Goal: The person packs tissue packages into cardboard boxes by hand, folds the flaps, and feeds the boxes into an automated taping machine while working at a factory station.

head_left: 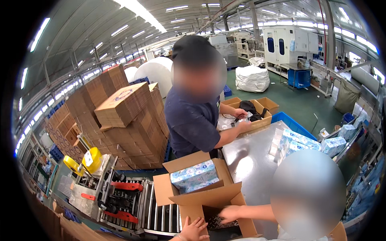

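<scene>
My left hand (195, 229) comes in at the lower edge, its fingers spread against the near left side of an open cardboard box (193, 211). It grips nothing that I can see. Inside that box shows a dark, patterned surface. A co-worker's hand (230, 214) reaches into the box from the right; the arm runs behind a blurred head. Just beyond stands a second open box (163, 188) holding a pack in blue and white floral wrap (195, 175). My right hand is out of sight.
A roller conveyor (163, 213) with a yellow-tape sealing machine (92, 160) lies left. Stacked cartons (132, 140) rise behind. Another person in dark blue (189, 120) handles something clear over a carton. A metal table (245, 160) bears wrapped packs (295, 141); a blue crate (295, 126) stands beyond.
</scene>
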A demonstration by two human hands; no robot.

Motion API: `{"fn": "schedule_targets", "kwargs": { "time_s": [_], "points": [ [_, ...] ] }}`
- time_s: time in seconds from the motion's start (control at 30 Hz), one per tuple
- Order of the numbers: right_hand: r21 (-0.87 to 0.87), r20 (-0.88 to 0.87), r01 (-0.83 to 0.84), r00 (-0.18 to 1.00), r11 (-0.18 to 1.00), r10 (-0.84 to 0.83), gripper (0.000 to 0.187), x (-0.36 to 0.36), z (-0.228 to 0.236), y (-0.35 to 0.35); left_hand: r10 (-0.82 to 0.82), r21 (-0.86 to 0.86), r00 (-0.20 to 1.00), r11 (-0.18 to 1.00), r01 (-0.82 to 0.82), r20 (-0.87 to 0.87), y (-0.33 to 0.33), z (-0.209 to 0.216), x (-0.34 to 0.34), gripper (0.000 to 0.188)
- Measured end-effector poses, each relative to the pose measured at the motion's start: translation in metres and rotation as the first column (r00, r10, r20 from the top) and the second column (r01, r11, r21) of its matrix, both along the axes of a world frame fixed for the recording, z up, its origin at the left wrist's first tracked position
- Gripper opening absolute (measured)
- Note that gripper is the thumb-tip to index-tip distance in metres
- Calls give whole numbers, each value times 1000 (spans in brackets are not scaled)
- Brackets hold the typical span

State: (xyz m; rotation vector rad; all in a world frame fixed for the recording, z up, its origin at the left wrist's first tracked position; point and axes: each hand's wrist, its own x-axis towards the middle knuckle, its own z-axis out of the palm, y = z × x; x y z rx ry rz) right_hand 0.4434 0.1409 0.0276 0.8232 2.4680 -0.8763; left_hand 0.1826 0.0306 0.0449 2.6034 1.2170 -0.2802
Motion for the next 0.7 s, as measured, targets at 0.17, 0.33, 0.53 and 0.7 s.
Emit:
{"fn": "schedule_targets", "kwargs": {
  "time_s": [0.17, 0.33, 0.53, 0.7],
  "points": [
    [435, -470, 443, 854, 784, -222, 50, -14, 96, 73, 191, -245, 973, 957, -155, 131, -24, -20, -24, 83],
    [275, -248, 97, 968, 956, -27, 66, 11, 46, 12, 136, -639, 987, 767, -50, 87, -19, 73, -2, 77],
    [-86, -130, 223, 964, 971, -232, 58, 21, 26, 37, 183, -37, 947, 983, -179, 266, 41, -11, -23, 86],
    [138, -867, 760, 403, 635, -295, 30, -5, 15, 38, 314, 210, 886, 893, -398, 341, 27, -17, -95, 60]
  ]
}}
